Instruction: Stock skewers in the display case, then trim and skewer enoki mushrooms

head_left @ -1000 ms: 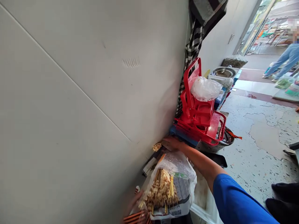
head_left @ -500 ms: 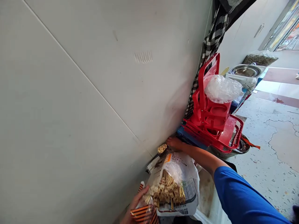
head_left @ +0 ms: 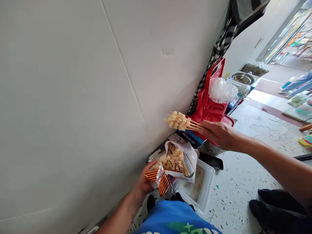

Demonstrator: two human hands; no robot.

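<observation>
My right hand (head_left: 218, 133) is closed round a bunch of wooden skewers (head_left: 180, 122) with pale food cubes at their tips, held up in the air in front of the white wall. My left hand (head_left: 145, 180) grips the edge of a plastic bag (head_left: 181, 159) with an orange-striped rim. That bag holds several more loaded skewers and sits low against the wall. Below the bag stands a white plastic tub (head_left: 202, 187) on the floor.
Stacked red plastic baskets (head_left: 209, 104) with a clear bag on top stand by the wall, a checked cloth (head_left: 219, 48) hanging above. A metal basin (head_left: 241, 78) lies beyond. Dark shoes (head_left: 275, 208) rest on the speckled floor. A person's legs (head_left: 298, 83) are at far right.
My right hand has lifted from the floor by the wall up into the air, holding a bunch of skewers. My left hand now grips the bag's striped edge. The view has pulled back.
</observation>
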